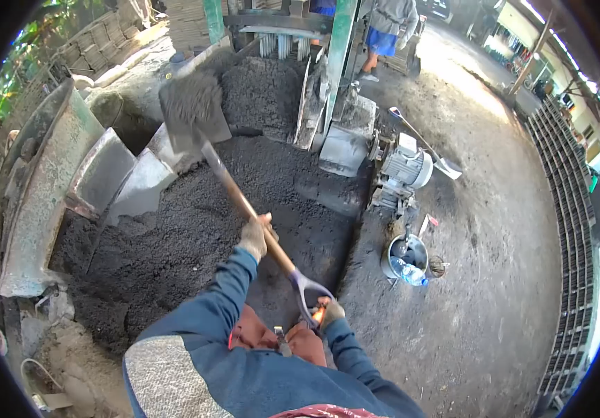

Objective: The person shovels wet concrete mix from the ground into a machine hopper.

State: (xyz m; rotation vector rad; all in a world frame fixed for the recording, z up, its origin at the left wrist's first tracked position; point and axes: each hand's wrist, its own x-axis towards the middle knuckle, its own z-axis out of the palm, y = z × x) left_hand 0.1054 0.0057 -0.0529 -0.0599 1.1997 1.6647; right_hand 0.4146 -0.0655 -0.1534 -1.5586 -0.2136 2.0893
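A shovel with a wooden shaft (234, 193) runs from the upper left down to the centre. My left hand (253, 238), in a light glove, is wrapped round the middle of the shaft. At the lower end my right hand (329, 312), also gloved, grips the purple D-shaped handle (305, 287). The shovel's blade (192, 111) carries dark grey material and is raised beside a heap of the same material (259, 94) at the machine. Dark loose mix (195, 237) covers the floor below the shaft.
Curved metal panels (49, 188) stand at the left. An electric motor (407, 167) and a bucket with a plastic bottle (388, 261) are to the right. A second shovel (448, 168) lies behind the motor. Another person (386, 35) stands at the top. Stacked racks (566, 230) line the right side.
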